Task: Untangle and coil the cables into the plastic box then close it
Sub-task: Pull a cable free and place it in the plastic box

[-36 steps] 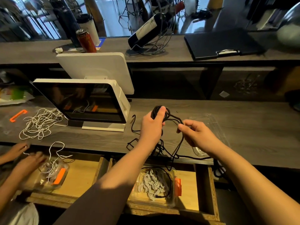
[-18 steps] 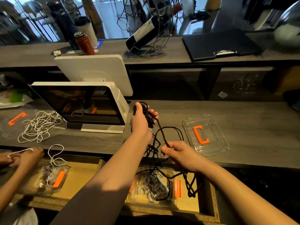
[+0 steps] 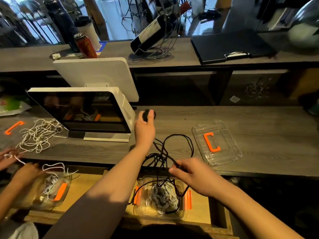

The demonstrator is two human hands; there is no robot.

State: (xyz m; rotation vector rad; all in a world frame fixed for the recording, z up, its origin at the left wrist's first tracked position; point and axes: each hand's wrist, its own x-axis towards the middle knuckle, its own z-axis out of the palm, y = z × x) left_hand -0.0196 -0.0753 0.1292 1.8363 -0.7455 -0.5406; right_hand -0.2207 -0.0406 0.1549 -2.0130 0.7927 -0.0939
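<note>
Head view findings: the left hand (image 3: 144, 130) is raised over the grey wood-grain worktop (image 3: 250, 128), just right of the white-framed point-of-sale screen (image 3: 82, 111), and is closed around a small wound bundle of the thin black cable (image 3: 174, 152). Loose loops of that cable are seen trailing from the bundle across the worktop towards the front edge. The right hand (image 3: 195, 175) is held at that edge, with its fingers pinched shut on a strand of the same cable. Further strands are seen hanging past the edge into the clear plastic box with orange side clips (image 3: 162, 199), which is set in the open wooden drawer (image 3: 200, 213) below the worktop. A mass of coiled white and grey cable (image 3: 162, 197) is already lodged in the box. The clear plastic lid with an orange handle (image 3: 216, 142) is lying on the worktop to the right of the black loops, apart from the box, so the box is open.

At the left margin, a second person's two hands (image 3: 22, 173) are seen working a white cord (image 3: 38, 135); part of it is heaped on the worktop and part is leading down to a second clear box (image 3: 50, 192) in the drawer. How those hands are gripping cannot be told owing to blur.
</note>
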